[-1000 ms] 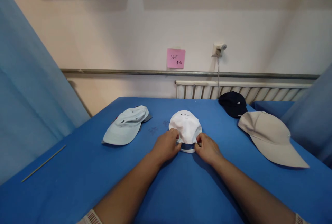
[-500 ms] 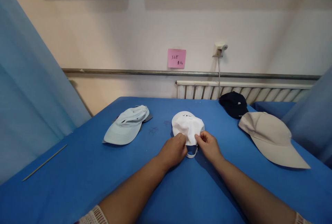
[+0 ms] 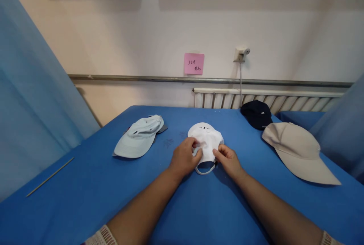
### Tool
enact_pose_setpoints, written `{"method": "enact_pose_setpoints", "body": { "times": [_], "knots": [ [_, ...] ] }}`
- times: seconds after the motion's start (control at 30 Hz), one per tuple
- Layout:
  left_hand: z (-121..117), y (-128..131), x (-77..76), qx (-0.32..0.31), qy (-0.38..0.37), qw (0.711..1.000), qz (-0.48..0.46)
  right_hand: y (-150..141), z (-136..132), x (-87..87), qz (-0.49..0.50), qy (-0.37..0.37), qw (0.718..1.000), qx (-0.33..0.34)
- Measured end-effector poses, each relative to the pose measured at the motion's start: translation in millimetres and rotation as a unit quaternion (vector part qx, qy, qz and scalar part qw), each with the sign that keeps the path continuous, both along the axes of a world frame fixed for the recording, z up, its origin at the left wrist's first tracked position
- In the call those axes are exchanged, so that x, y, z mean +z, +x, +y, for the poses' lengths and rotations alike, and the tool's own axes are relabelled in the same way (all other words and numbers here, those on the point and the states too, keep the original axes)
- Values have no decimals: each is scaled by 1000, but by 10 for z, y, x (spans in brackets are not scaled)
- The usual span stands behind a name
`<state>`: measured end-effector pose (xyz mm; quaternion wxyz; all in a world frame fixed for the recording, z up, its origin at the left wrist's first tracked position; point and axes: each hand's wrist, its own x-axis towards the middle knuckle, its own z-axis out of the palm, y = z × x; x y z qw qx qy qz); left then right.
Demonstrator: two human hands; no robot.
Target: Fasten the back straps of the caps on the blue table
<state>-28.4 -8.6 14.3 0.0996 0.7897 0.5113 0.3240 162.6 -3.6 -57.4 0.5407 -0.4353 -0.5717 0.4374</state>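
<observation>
A white baseball cap (image 3: 209, 139) lies on the blue-covered table, its brim pointing away from me and its back strap towards me. Dark lettering marks the front, by the brim. My left hand (image 3: 186, 156) is at the cap's left side, thumb and fingers curled in a loose grip on the fabric. On the right side, my right hand (image 3: 227, 158) pinches the cap's edge near the strap between thumb and fingers. The strap forms a loop around an opening where blue cloth shows through.
A pale blue cap (image 3: 139, 137) rests on the left, with something dark under it. At the right are a black cap (image 3: 256, 114) and a larger beige cap (image 3: 297, 148). A thin stick (image 3: 50, 177) lies at the left. Behind the table (image 3: 93, 188) stands a radiator (image 3: 267, 94).
My left hand has moved slightly up and left along the cap, its fingers loosening from a fist. More of the strap loop and its opening shows. My right hand has hardly moved.
</observation>
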Motion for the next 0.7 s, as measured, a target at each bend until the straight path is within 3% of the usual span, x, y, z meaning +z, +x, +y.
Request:
{"method": "enact_pose_setpoints", "body": {
  "times": [0.17, 0.37, 0.6, 0.7],
  "knots": [
    [122, -71, -23, 32, 101, 990, 96, -38, -48, -7, -28, 12, 999, 34],
    [149, -79, -48, 52, 120, 976, 172, -53, -77, -21, -44, 13, 998, 41],
    [101, -37, 50, -44, 149, 977, 146, -54, -85, -16, -38, 9, 998, 45],
    [99, -14, 54, -41, 161, 975, 146, -57, -96, 8, -37, 7, 998, 46]
  ]
}}
